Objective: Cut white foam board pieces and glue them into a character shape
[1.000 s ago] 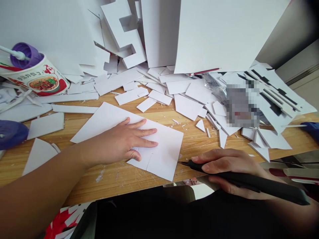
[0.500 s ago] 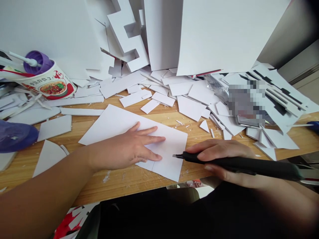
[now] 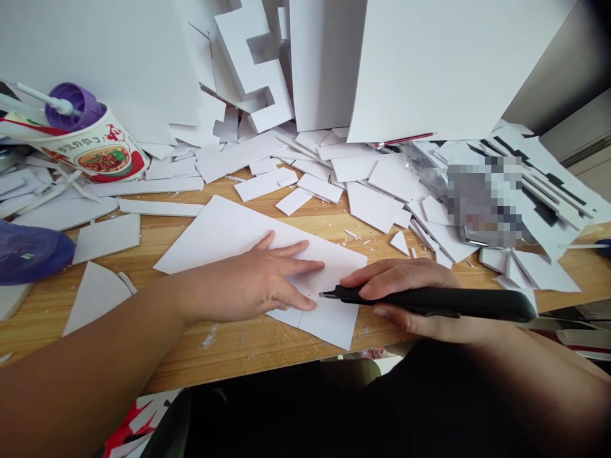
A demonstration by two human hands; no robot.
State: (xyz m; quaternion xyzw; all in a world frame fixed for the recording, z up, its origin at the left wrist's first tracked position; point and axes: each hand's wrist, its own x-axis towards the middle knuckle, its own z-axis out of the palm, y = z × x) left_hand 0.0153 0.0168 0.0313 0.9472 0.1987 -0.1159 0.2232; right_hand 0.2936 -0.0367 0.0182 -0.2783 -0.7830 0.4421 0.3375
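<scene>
A white board (image 3: 229, 232) with angled edges lies on the wooden table (image 3: 191, 356), a thin line running in from its lower edge. My left hand (image 3: 267, 280) rests flat on it with spread fingers. My right hand (image 3: 410, 286) grips a black utility knife (image 3: 468, 303) from the right. The knife's blade points left, over the board close to my left fingertips; whether it touches the surface I cannot tell.
White offcuts (image 3: 375, 205) are scattered behind the board. At the left are a paper noodle cup (image 3: 102, 149) and a blue-purple object (image 3: 33, 251). Large white panels (image 3: 429, 70) stand at the back, near a red pencil (image 3: 405, 139).
My right hand has moved the knife left, bringing its tip farther over the board and nearer my left fingers. The camera view has shifted slightly.
</scene>
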